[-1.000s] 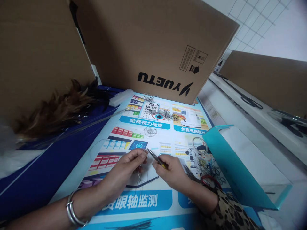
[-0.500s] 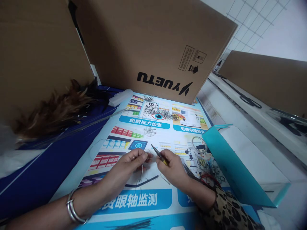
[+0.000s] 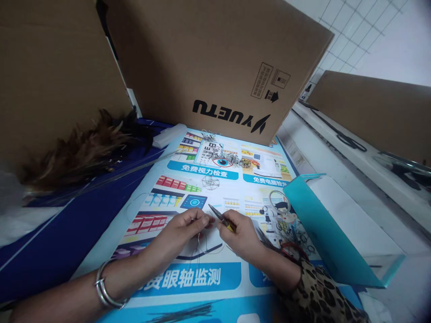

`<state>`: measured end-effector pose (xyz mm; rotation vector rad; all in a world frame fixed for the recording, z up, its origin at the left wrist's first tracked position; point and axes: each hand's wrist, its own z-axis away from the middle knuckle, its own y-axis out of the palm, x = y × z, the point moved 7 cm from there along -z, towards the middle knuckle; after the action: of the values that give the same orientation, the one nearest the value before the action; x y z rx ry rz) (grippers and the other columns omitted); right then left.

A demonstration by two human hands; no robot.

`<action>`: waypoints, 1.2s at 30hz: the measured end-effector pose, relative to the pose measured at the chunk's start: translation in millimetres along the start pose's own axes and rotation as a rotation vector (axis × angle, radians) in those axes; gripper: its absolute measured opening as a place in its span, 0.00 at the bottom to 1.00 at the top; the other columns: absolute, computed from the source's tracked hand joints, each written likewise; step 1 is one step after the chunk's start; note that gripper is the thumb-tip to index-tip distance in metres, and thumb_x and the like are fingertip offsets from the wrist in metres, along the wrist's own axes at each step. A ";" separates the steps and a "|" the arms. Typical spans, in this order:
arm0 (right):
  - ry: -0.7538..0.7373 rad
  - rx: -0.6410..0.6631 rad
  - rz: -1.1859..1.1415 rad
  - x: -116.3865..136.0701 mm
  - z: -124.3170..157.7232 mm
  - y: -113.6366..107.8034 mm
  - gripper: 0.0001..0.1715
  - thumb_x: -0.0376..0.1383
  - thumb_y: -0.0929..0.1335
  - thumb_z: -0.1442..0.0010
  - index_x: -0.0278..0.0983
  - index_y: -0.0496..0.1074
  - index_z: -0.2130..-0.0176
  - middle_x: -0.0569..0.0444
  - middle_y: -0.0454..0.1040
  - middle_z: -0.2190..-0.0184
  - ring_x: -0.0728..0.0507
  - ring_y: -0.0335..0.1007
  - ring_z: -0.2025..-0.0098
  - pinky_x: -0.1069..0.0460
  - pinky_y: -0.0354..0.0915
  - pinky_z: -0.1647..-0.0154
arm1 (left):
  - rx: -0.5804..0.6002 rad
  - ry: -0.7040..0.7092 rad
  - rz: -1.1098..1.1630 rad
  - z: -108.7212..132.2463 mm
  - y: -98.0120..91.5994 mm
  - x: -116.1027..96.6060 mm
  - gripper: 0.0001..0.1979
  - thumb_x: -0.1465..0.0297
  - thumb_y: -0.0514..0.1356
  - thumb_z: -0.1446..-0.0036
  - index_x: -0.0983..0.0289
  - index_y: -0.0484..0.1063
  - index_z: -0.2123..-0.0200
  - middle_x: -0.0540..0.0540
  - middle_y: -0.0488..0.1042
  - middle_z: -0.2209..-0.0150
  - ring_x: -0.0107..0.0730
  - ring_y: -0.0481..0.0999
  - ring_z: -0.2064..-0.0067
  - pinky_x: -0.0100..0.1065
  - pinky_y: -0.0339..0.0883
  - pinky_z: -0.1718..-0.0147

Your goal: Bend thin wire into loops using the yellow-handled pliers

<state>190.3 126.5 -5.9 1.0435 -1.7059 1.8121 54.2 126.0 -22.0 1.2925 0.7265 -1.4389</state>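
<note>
My left hand (image 3: 190, 225) is closed, thumb against fingers, on a thin wire (image 3: 202, 242) that loops down below the fingertips. My right hand (image 3: 240, 232) is wrapped around pliers (image 3: 220, 215) with dark pointed jaws and a yellow grip. The jaws point up and to the left, close to my left fingertips. Whether the tips touch the wire cannot be made out. Just beyond my hands lies a small tangled ball of wire (image 3: 210, 182). Straight dark wires (image 3: 188, 312) lie in a bundle at the near edge.
A printed sheet covers the table. A cardboard box (image 3: 215, 67) stands at the back. Brown feathers (image 3: 81, 152) lie at left. Right of my hand are wire pieces (image 3: 301, 237), red-handled scissors (image 3: 294, 252) and a teal open box (image 3: 323, 242). More wire tangles (image 3: 230, 158) lie further back.
The pliers have shifted slightly left, their jaws now nearer my left fingertips. My left hand has stayed almost in place with the wire.
</note>
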 end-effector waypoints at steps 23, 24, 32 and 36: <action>-0.083 0.124 0.103 4.3 -3.9 -5.0 0.08 0.38 0.64 0.44 0.36 0.65 0.72 0.60 0.62 0.77 0.51 0.56 0.74 0.57 0.51 0.74 | 0.021 -0.028 0.155 -1.2 -3.5 5.0 0.13 0.59 0.57 0.45 0.64 0.69 0.70 0.52 0.72 0.76 0.27 0.66 0.76 0.29 0.59 0.76; -0.096 0.138 0.138 4.6 -4.8 -8.4 0.08 0.39 0.64 0.44 0.36 0.66 0.72 0.59 0.62 0.77 0.51 0.57 0.74 0.57 0.51 0.74 | 0.024 -0.017 0.148 -2.0 -4.3 4.2 0.13 0.59 0.56 0.45 0.64 0.69 0.69 0.52 0.72 0.76 0.27 0.65 0.76 0.28 0.58 0.76; -0.140 0.231 0.327 -1.9 -8.3 -23.2 0.09 0.40 0.66 0.46 0.37 0.68 0.68 0.56 0.68 0.73 0.50 0.60 0.72 0.56 0.51 0.73 | 0.026 0.062 -0.005 -8.0 -13.8 -1.2 0.13 0.59 0.55 0.44 0.63 0.69 0.70 0.50 0.69 0.78 0.26 0.62 0.78 0.26 0.54 0.79; -0.165 0.231 0.354 -3.1 -8.8 -25.5 0.09 0.41 0.66 0.46 0.36 0.69 0.67 0.56 0.69 0.72 0.49 0.61 0.71 0.56 0.52 0.72 | 0.055 0.052 -0.039 -7.9 -13.3 -1.6 0.13 0.59 0.54 0.43 0.63 0.69 0.69 0.49 0.67 0.79 0.24 0.60 0.79 0.25 0.52 0.80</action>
<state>209.5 139.3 8.5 1.0575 -1.9101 2.2433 44.1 137.5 -24.8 1.3690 0.7543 -1.4707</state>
